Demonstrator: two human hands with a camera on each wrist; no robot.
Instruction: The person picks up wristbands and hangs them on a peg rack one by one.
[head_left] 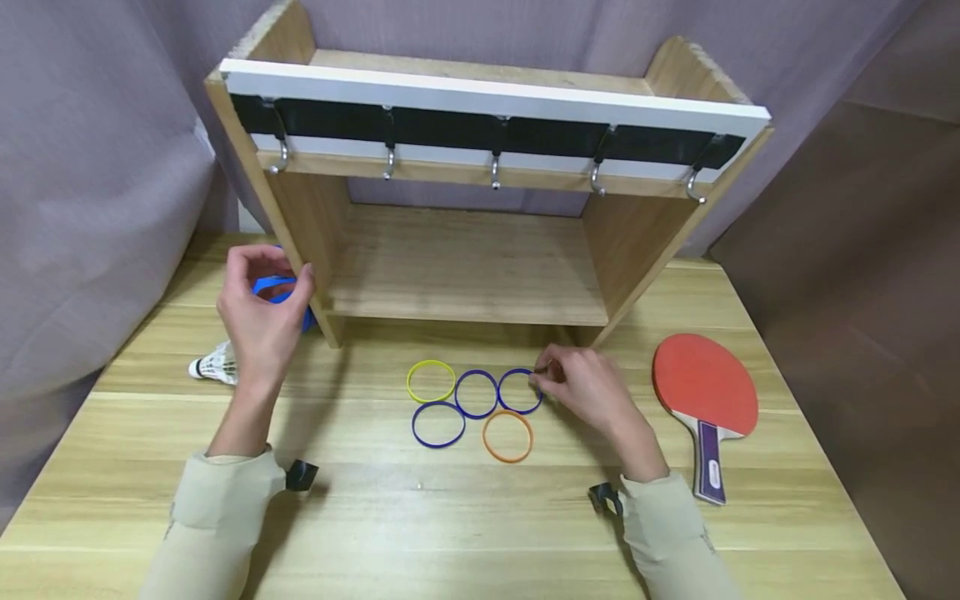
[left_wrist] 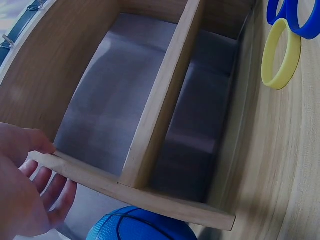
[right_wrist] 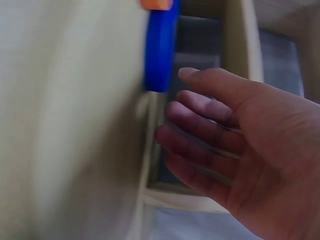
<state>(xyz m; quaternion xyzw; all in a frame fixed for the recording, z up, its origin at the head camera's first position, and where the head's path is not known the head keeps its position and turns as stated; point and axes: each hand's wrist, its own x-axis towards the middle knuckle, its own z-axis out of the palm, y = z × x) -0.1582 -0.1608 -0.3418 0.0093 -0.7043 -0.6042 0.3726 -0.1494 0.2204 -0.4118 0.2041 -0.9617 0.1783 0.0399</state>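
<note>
My left hand (head_left: 262,329) pinches the front edge of the left side panel of a wooden shelf stand (head_left: 465,267), thumb on the inner face and fingers outside, as the left wrist view shows. My right hand (head_left: 592,387) hovers at the rightmost blue wristband-like ring (head_left: 522,413). In the right wrist view its loosely bent fingers stand a little apart from a blue ring (right_wrist: 161,50). On the table lie further blue rings, a yellow ring (head_left: 409,385) and an orange ring (head_left: 508,461), grouped in two rows.
Several metal hooks (head_left: 495,171) line the stand's upper front bar. A red table tennis paddle (head_left: 705,383) lies to the right. A shuttlecock (head_left: 217,364) and a blue ball (left_wrist: 140,225) are left of the stand. Grey curtains (head_left: 97,150) hang behind.
</note>
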